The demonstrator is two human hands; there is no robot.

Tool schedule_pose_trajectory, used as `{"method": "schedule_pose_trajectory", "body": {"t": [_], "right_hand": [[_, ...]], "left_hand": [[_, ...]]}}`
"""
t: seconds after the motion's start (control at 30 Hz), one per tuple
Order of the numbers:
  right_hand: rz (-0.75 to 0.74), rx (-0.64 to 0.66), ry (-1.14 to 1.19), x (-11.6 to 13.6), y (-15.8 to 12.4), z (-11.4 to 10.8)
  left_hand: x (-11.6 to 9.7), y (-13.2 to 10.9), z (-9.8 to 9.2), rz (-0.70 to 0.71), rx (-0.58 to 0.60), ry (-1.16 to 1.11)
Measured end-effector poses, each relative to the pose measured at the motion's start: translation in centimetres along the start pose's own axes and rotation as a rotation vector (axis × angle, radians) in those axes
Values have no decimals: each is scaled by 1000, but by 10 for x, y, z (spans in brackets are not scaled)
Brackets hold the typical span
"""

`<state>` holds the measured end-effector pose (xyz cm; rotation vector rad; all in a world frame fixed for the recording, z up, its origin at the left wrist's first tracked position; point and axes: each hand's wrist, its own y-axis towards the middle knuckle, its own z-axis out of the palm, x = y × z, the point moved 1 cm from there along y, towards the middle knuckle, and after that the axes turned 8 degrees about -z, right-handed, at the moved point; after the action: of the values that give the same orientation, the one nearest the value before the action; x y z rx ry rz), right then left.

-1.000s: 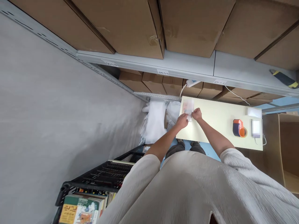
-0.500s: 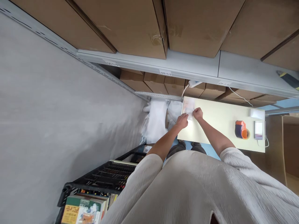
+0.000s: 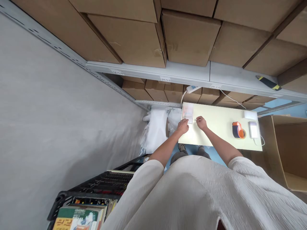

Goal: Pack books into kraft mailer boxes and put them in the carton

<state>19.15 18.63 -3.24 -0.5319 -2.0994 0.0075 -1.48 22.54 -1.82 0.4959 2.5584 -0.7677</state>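
Note:
A flat, pale pinkish packet with a clear-looking surface (image 3: 188,112) lies at the left end of the cream tabletop (image 3: 216,127). My left hand (image 3: 183,126) rests on its lower edge, fingers reaching over the corner. Just right of the packet, my right hand (image 3: 201,122) is closed in a pinch above the tabletop; what its fingertips hold is too small to name. An orange and dark tape dispenser (image 3: 238,130) stands farther right on the table.
Cardboard boxes (image 3: 189,41) fill the shelf above the table. A power strip (image 3: 192,89), a white box (image 3: 250,115) and an open carton (image 3: 275,143) are around it. Books (image 3: 76,218) fill a black crate at lower left. A yellow-black cutter (image 3: 268,83) lies on the shelf.
My right hand has moved away from the packet, leaving a gap between them. My left hand remains at its lower edge. The camera view has shifted, showing more of the shelf and carton.

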Motion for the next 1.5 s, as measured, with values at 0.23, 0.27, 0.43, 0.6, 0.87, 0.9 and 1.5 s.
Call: {"method": "schedule_pose_trajectory", "body": {"t": [0.23, 0.27, 0.43, 0.6, 0.87, 0.9, 1.5], "right_hand": [[-143, 171, -14, 6, -28, -19], [-174, 201, -22, 5, -32, -21], [-349, 334, -57, -2, -57, -33], [-478, 444, -83, -13, -95, -40], [-605, 627, -98, 1, -159, -33], [-626, 650, -97, 6, -167, -28], [-1133, 1195, 71, 107, -476, 135]], "left_hand": [[-23, -45, 5, -76, -128, -60], [-27, -53, 9, -94, -159, -73], [-44, -105, 41, -209, -293, -137], [-61, -164, 88, -337, -364, -194], [-74, -256, 121, -485, -463, -240], [-72, -270, 120, -498, -482, -241], [-26, -621, 167, -898, -1048, -226]]}}
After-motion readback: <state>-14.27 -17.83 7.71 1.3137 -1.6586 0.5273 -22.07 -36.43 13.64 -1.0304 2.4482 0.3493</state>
